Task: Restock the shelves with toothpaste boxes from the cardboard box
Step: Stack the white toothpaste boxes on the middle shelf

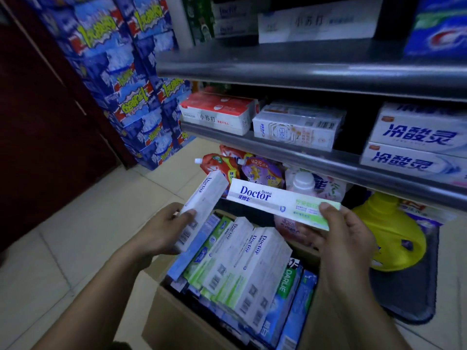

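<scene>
- In left hand (161, 231), gripped: 1 white toothpaste box (204, 205), above the cardboard box (161, 314).
- In right hand (346, 238), pinched: 1 Doctor-labelled box (275, 202).
- Carrying step; next, probably: raise both to a shelf (290, 150) gap.

Small retail shop: grey metal shelves (303, 69) stocked with toothpaste boxes (414, 137), refill pouches (260, 173), blue cartons (136, 97) stacked on tiled floor (75, 236).

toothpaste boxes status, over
Left hand grips one Doctor box. Right hand grips second Doctor box, label up. Cardboard box packed. Nothing between hands and middle shelf.
</scene>
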`<state>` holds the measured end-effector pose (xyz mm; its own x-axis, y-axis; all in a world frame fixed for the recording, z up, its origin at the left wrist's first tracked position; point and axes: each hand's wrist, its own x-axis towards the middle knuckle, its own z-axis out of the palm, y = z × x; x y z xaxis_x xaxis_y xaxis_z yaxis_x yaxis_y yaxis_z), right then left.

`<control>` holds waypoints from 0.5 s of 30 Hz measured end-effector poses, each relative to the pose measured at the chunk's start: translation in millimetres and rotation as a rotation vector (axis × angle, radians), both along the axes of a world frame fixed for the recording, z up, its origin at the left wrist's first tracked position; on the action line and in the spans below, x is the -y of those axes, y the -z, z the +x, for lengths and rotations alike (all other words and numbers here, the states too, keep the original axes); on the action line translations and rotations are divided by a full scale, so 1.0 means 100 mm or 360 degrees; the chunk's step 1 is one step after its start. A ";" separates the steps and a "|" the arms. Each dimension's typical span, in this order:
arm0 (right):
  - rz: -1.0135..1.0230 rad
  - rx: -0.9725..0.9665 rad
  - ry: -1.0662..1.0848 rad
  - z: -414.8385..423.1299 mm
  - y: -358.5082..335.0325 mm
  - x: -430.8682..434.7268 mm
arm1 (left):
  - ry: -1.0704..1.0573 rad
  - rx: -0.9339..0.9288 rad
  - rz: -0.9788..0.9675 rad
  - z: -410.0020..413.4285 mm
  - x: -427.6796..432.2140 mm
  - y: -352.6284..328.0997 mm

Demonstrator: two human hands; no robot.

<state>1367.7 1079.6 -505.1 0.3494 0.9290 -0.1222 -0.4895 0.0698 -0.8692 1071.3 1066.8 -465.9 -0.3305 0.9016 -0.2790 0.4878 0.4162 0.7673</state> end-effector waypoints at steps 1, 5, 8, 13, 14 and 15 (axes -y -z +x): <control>0.0010 -0.0002 -0.0035 0.03 -0.06 -0.02 | 0.0048 -0.0014 0.0054 0.01 0.01 -0.13; 0.0129 0.0047 -0.0118 0.19 -0.37 -0.15 | 0.0217 -0.0164 0.0212 0.03 -0.05 -0.65; 0.0190 0.0097 -0.0094 0.28 -0.54 -0.29 | 0.0133 -0.0120 0.0415 0.00 -0.24 -0.78; 0.0331 0.0129 -0.0033 0.11 -0.79 -0.55 | 0.0063 0.0053 0.0969 -0.19 -0.67 -0.71; 0.0355 0.0131 -0.0001 0.03 -0.86 -0.60 | 0.0078 0.0112 0.1051 -0.25 -0.77 -0.70; 0.0377 0.0132 0.0043 -0.06 -0.92 -0.64 | 0.0089 0.0194 0.1114 -0.34 -0.88 -0.68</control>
<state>1361.8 1144.0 -413.1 0.3741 0.9185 0.1281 -0.4126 0.2885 -0.8640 1037.4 1154.8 -397.4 -0.2815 0.8974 0.3396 0.3877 -0.2174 0.8958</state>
